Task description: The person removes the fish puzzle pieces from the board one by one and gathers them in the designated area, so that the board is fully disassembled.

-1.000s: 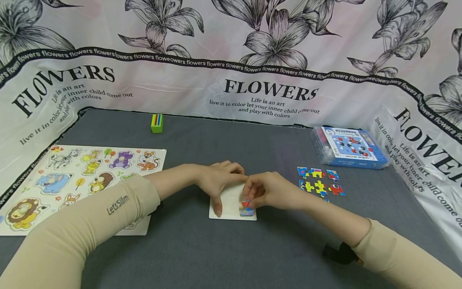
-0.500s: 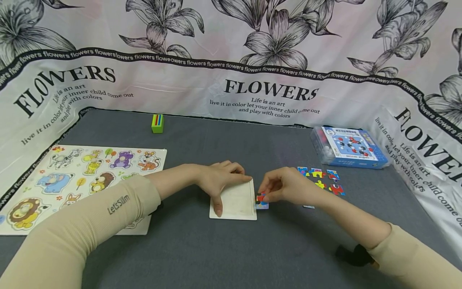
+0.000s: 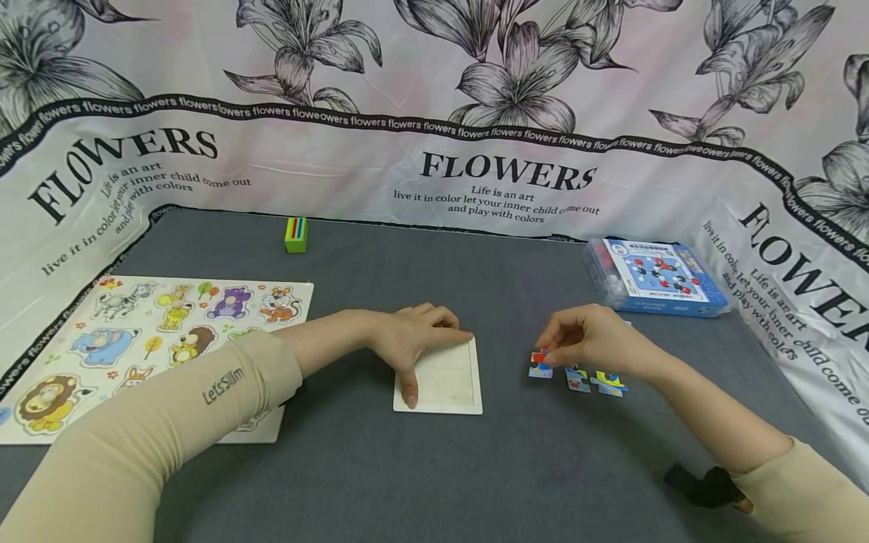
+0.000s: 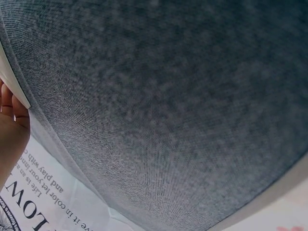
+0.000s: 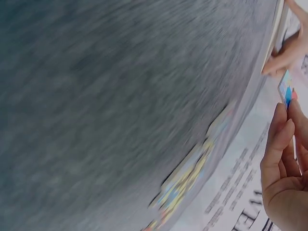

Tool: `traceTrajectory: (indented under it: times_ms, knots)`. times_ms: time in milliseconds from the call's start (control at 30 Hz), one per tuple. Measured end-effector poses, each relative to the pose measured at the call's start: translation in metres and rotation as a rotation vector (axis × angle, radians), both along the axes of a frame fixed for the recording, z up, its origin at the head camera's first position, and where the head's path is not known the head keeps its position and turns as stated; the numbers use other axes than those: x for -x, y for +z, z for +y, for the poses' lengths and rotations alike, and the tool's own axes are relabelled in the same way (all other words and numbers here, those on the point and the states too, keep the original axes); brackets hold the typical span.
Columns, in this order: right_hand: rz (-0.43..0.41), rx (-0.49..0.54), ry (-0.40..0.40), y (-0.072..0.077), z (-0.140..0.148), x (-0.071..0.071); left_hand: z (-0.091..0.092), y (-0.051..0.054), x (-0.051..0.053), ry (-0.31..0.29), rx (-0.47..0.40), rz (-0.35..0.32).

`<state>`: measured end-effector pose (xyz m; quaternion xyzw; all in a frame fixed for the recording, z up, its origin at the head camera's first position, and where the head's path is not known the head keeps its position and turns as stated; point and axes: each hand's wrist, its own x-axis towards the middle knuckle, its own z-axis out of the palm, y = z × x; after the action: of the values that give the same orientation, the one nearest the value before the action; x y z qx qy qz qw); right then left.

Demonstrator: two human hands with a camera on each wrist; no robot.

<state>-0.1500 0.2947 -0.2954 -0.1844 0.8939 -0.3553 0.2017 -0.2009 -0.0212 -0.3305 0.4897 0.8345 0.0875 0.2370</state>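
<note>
A small square white tray (image 3: 444, 381) lies at the centre of the grey cloth with nothing in it. The left hand (image 3: 416, 347) rests across its left and top parts, thumb and fingers spread. Between thumb and fingertips, the right hand (image 3: 600, 343) pinches a red and blue puzzle piece (image 3: 541, 368); the right wrist view shows the same piece (image 5: 286, 90) held by its edge. More puzzle pieces (image 3: 609, 385) lie below and partly behind the right hand. In the left wrist view, part of the left hand (image 4: 12, 127) touches the tray's edge.
On the left lies a large animal board (image 3: 156, 354). A green block with coloured stripes (image 3: 296, 235) stands at the back left. At the back right is a blue and clear plastic box (image 3: 661, 277). Printed floral cloth (image 3: 502, 181) rises behind the surface.
Holding the puzzle piece, the right hand has moved right, off the tray and over to the other pieces. The left hand has stayed on the tray.
</note>
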Motion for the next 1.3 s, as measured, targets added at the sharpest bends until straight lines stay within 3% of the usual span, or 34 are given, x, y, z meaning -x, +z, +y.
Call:
traceTrajectory:
  times_ms: [567, 767, 1033, 1300]
  knots:
    - [0.015, -0.082, -0.107, 0.004, 0.067, -0.003, 0.0, -0.001, 0.0, 0.007, -0.005, -0.003]
    - [0.012, -0.104, -0.1, 0.005, 0.092, -0.004, 0.0, -0.001, -0.001, 0.007, -0.006, -0.002]
    - [-0.065, -0.115, -0.075, 0.003, 0.12, -0.002, -0.001, -0.001, 0.0, 0.007, -0.004, 0.003]
    - [-0.137, -0.063, 0.021, -0.002, 0.138, 0.003, -0.001, -0.001, 0.0, 0.006, -0.001, -0.003]
